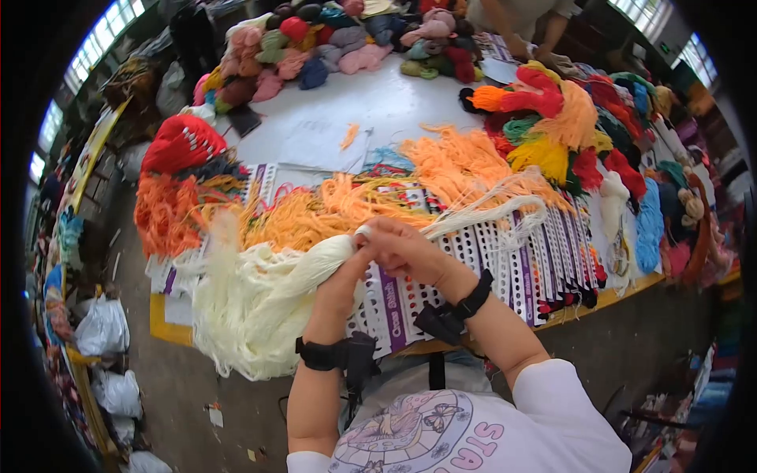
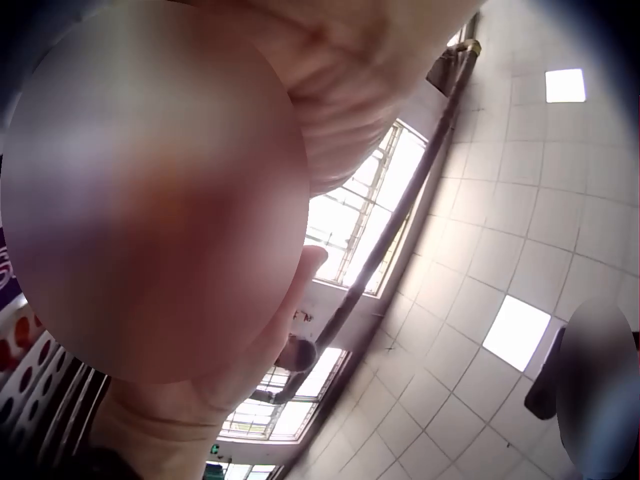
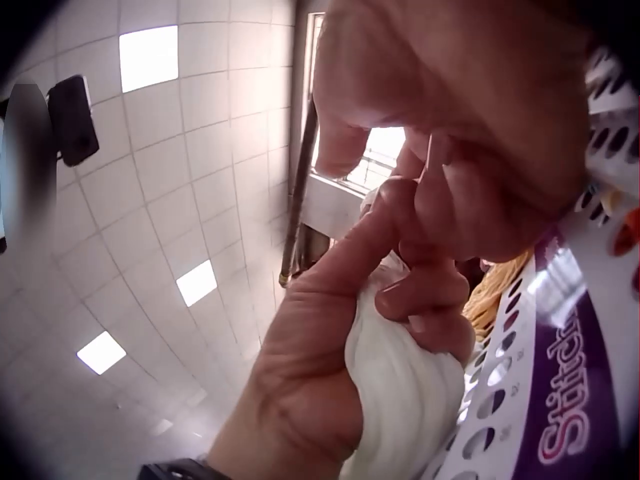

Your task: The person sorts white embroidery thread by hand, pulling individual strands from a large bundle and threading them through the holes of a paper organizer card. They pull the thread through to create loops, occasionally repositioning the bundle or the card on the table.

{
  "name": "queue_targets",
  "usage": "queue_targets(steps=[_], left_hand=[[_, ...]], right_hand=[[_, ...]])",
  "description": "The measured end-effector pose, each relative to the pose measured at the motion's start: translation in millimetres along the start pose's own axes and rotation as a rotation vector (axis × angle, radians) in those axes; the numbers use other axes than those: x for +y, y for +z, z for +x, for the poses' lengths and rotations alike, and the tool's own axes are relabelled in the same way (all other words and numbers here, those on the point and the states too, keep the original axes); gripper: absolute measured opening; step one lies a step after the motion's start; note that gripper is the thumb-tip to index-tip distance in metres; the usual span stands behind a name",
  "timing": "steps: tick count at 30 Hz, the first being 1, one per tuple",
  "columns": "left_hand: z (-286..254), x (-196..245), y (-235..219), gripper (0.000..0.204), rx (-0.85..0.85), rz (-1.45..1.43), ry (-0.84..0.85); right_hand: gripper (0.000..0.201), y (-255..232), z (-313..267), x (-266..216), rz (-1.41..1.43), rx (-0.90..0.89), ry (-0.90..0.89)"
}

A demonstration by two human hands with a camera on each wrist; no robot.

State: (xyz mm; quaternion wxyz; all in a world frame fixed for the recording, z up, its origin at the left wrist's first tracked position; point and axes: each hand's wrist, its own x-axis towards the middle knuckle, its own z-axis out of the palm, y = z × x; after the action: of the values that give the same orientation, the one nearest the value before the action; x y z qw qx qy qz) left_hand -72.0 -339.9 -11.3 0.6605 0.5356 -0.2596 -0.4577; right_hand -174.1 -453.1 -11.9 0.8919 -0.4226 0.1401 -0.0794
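Left hand [image 1: 339, 279] grips cream yarn [image 1: 264, 307] near its tip, fingers curled round it. Rest of yarn spreads to left and hangs over edge of counter [image 1: 163, 322]. Right hand [image 1: 405, 252] right up against left, fingers bent in by yarn tip; cannot tell if they pinch thread. White strands [image 1: 475, 211] lie over cards with holes [image 1: 392, 314], right of hands. Step looks like fixing or tying yarn end. Next move likely needs left snug, right gently pulling end, no tangles.
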Motion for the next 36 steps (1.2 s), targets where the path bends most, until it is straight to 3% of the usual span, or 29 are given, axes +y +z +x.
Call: queue_targets(steps=[4, 6, 7, 9, 10, 12, 14, 15, 18, 21, 24, 25, 28, 29, 31, 34, 36], left_hand=[[9, -8, -8, 0.010, 0.007, -0.357, -0.125], [12, -7, -9, 0.010, 0.026, -0.404, -0.166], [13, -9, -8, 0.010, 0.064, -0.403, -0.175], [-1, -2, -12, 0.008, 0.122, -0.459, -0.175], [9, -12, -7, 0.007, 0.199, -0.370, -0.105], [0, -10, 0, 0.008, 0.219, -0.255, -0.017], [-3, -14, -5, 0.013, 0.260, 0.138, 0.106], [-2, -17, -7, 0.016, 0.268, 0.334, 0.166], [5, -34, -18, 0.021, 0.367, 0.561, 0.176], [19, -33, -29, 0.025, 0.044, 1.351, 0.209], [19, -38, -31, 0.025, 0.136, 0.854, 0.022], [16, -37, -31, 0.024, 0.156, 0.709, -0.023], [6, -18, -24, 0.019, 0.183, 0.342, -0.224], [7, -19, -24, 0.017, 0.185, 0.229, -0.216], [10, -21, -25, 0.015, 0.188, 0.003, -0.200], [14, -16, -27, 0.012, 0.120, -0.020, -0.217], [16, -20, -26, 0.011, 0.133, 0.013, -0.142]], right_hand=[[0.010, -4, 0, -2, 0.148, -0.069, 0.004], [0.012, -5, 4, 6, 0.141, -0.057, -0.039], [0.011, -6, 5, 5, 0.004, -0.004, -0.046], [0.012, 6, 7, 10, -0.768, 0.309, -0.391], [0.012, 15, 6, 10, -1.150, 0.454, -0.573], [0.014, 24, 0, 4, -1.339, 0.469, -0.423], [0.015, 17, -4, -4, -1.472, 0.447, -0.379], [0.016, 11, -5, -11, -1.422, 0.466, -0.362], [0.015, 1, -4, -24, -1.239, 0.469, -0.248], [0.017, 8, 3, -15, -0.986, 0.330, 0.048], [0.018, -5, 20, 5, -1.116, 0.538, -0.320], [0.018, -11, 25, 3, -1.099, 0.596, -0.253], [0.018, -8, 24, 7, -0.910, 0.598, -0.281], [0.018, -4, 19, 6, -0.997, 0.620, -0.358], [0.018, 5, 9, 4, -1.039, 0.554, -0.250], [0.017, 4, 5, 9, -1.032, 0.448, -0.209], [0.016, 3, 7, 8, -1.055, 0.393, -0.210]])
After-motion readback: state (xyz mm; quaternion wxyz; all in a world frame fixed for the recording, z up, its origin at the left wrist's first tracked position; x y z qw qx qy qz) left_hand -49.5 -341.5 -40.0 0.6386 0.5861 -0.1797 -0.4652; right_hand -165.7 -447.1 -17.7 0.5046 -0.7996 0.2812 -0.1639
